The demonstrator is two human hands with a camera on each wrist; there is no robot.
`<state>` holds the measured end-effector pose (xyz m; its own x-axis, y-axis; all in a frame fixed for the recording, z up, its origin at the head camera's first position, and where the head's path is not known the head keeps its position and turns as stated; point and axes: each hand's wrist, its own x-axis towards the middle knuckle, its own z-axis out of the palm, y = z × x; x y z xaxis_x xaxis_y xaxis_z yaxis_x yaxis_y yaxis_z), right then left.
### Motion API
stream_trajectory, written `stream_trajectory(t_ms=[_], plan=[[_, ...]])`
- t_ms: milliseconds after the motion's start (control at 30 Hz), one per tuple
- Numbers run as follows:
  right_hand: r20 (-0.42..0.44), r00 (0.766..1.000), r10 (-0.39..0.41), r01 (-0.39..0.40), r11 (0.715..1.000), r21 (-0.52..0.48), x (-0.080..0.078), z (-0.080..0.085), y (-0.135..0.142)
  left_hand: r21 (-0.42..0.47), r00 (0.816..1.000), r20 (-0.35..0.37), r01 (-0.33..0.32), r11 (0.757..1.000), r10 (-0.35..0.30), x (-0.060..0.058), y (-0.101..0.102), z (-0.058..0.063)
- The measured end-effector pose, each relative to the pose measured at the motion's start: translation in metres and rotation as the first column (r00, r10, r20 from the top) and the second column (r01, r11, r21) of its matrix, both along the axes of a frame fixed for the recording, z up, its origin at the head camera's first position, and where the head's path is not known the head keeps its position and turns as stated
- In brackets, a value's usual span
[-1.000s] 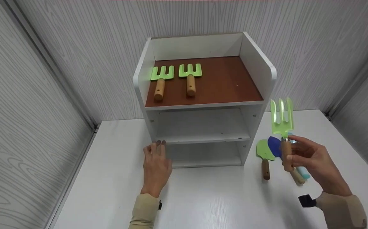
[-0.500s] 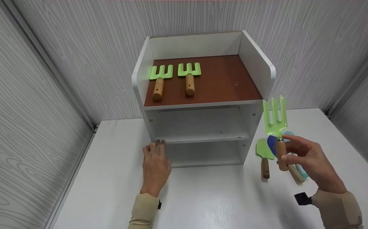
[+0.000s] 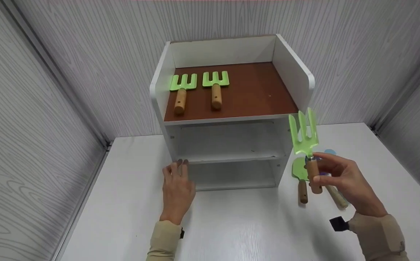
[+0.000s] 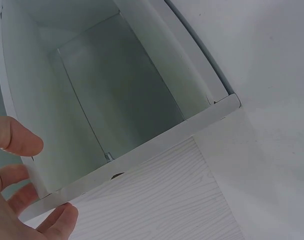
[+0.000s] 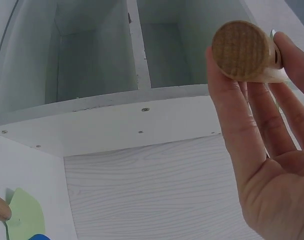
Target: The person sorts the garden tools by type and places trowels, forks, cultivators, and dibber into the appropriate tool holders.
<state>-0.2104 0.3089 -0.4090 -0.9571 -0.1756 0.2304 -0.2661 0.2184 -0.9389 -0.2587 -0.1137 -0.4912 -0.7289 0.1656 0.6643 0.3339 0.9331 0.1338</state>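
Observation:
My right hand (image 3: 344,181) pinches the wooden handle of a green garden hand fork (image 3: 306,141), held upright in the air before the right side of a white shelf unit (image 3: 231,159). In the right wrist view the fork's round handle end (image 5: 240,50) points at the camera. My left hand (image 3: 178,195) grips the unit's left front edge at the middle shelf; in the left wrist view its thumb (image 4: 24,140) lies inside that edge and fingertips (image 4: 62,220) outside. Two similar hand forks, one left (image 3: 181,92) and one right (image 3: 216,90), lie on the brown top.
Right of the unit, on the white table (image 3: 239,224), lie a green spatula-like tool (image 3: 303,190) with a brown handle, a pale wooden handle (image 3: 337,197) and a light blue piece (image 3: 329,152), partly hidden. Raised white sides (image 3: 295,69) border the brown top.
My right hand has carried the hand fork leftward, towards the unit's right side, and the fork tilts further left. The left hand stays at the same edge.

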Motion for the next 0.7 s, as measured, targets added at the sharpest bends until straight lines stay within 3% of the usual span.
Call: stream_trajectory(t_ms=[233,700], plan=[[-0.02,1.0,0.023,-0.024,0.996,-0.08,-0.002,0.002,-0.004,0.004,1.0,-0.002,0.001,1.0,-0.001,0.0,0.0,0.001],[-0.016,0.997,0.077,-0.078,0.996,-0.046,-0.005,0.006,-0.013,-0.019,1.0,0.021,-0.018,1.0,0.018,0.001,0.0,0.001]])
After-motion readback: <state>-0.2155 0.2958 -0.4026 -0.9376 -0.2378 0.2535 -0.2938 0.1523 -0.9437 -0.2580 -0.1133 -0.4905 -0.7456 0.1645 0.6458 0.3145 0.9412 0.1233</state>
